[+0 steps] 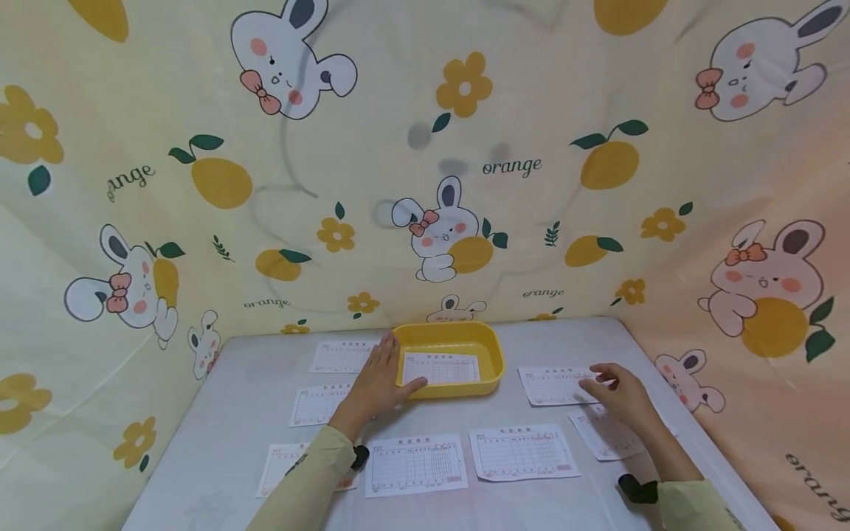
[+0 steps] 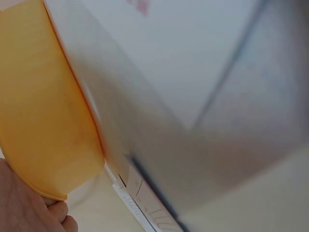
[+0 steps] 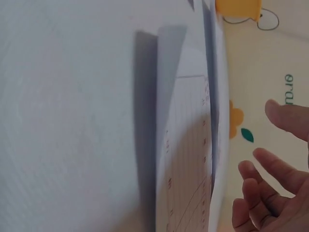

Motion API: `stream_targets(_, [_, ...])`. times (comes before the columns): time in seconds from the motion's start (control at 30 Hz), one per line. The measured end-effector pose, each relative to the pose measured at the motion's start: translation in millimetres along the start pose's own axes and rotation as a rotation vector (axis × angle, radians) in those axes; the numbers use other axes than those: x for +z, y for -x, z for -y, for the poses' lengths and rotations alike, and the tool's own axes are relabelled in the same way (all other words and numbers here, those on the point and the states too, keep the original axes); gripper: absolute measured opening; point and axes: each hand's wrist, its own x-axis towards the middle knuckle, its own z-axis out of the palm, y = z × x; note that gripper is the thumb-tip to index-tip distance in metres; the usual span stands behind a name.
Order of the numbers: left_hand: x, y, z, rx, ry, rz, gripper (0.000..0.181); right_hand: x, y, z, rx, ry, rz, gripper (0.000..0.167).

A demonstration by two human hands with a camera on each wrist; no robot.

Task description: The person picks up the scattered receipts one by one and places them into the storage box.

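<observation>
In the head view, my left hand (image 1: 377,383) rests on the left side of a yellow plastic tray (image 1: 496,354), fingers extended along its edge and thumb spread toward the front rim. A printed paper form (image 1: 441,369) lies inside the tray. The left wrist view shows the tray's outer wall (image 2: 48,101) close up, with part of the left hand (image 2: 24,205) at its rim. My right hand (image 1: 620,394) hovers at the right end of another printed form (image 1: 554,386). Its fingers are spread apart in the right wrist view, with nothing between them.
More printed forms lie on the white table (image 1: 212,413): left ones (image 1: 341,357) (image 1: 319,405) partly behind the left arm, front ones (image 1: 416,464) (image 1: 524,452), and one (image 1: 604,434) beneath the right wrist. A patterned cloth (image 1: 531,221) surrounds the table's back and sides.
</observation>
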Motion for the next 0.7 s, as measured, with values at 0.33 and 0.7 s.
stream_targets(0.33, [1.5,-1.4,0.9,0.001,0.013,-0.004,0.114,1.1,-10.7,-3.9,0.125,0.033,0.059,0.088])
stream_targets(0.7, [1.0,-1.1,-0.3,0.008,0.008,-0.005,0.113,0.1,-12.6,-9.1,0.204,0.058,0.120,0.097])
